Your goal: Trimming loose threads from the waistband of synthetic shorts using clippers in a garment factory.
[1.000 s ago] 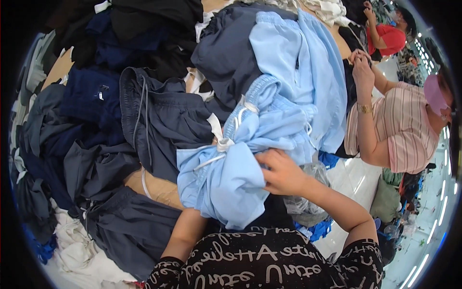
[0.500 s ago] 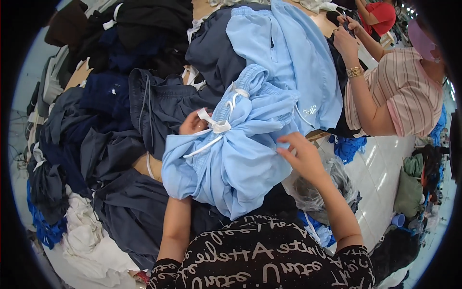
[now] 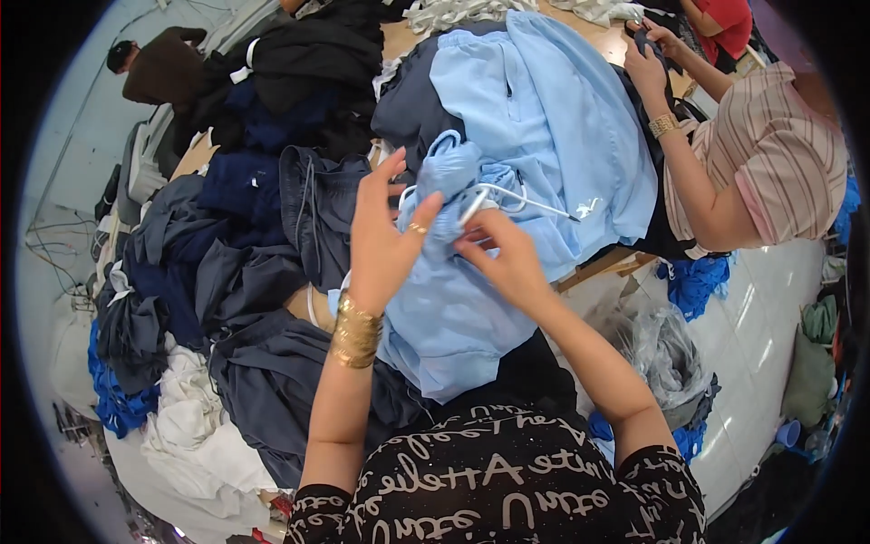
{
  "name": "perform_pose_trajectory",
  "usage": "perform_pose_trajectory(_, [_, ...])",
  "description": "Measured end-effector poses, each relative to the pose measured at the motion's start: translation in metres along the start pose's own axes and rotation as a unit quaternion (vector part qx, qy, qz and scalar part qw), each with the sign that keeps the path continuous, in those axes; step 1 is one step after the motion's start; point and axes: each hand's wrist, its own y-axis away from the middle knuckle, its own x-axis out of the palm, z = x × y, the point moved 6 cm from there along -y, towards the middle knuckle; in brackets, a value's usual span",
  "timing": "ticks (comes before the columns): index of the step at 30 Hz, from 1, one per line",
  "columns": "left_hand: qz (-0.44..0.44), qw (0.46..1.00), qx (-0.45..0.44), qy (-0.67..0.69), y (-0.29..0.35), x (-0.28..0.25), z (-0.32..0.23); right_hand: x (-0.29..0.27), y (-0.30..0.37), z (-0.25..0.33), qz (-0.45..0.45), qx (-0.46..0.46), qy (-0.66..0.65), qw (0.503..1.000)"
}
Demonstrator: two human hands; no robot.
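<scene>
Bunched light blue shorts (image 3: 453, 335) lie in front of me, their gathered waistband rising between my hands. My left hand (image 3: 388, 231), a gold bangle on its wrist, is against the left side of the bunch. Its thumb and forefinger are stretched apart, and its other fingers are partly hidden. My right hand (image 3: 503, 258) is closed at the right side, fingers curled in a pinch at a white cloth strip (image 3: 473, 205) by the waistband. White drawstring (image 3: 535, 203) trails to the right. Under and beyond the bunch, more light blue shorts (image 3: 580, 118) are spread out.
Dark grey garments (image 3: 281, 381) and navy ones (image 3: 240, 186) heap up on the left, with white cloth (image 3: 199, 426) nearer me. A clear plastic bag (image 3: 666, 354) stands at right. Another person (image 3: 734, 172) in a striped top works close by on the right.
My left hand has come out from behind the shorts to their upper left side. My right hand has moved up and left to the waistband, its fingers closing. The waistband is now bunched tighter.
</scene>
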Motion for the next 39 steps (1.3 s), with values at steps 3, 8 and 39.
perform_pose_trajectory(3, [0.041, 0.994, 0.001, -0.100, -0.005, 0.012, 0.016, 0.031, 0.013, 0.020, 0.113, -0.128, 0.166, 0.971])
perform_pose_trajectory(8, [-0.014, 0.993, -0.110, -0.031, 0.015, -0.003, 0.058, -0.027, -0.023, 0.019, -0.014, -0.095, 0.149, 0.984])
perform_pose_trajectory(39, [0.168, 0.849, -0.288, 0.409, -0.032, 0.125, 0.044, -0.124, 0.015, -0.017, 0.065, 0.134, 0.076, 0.986])
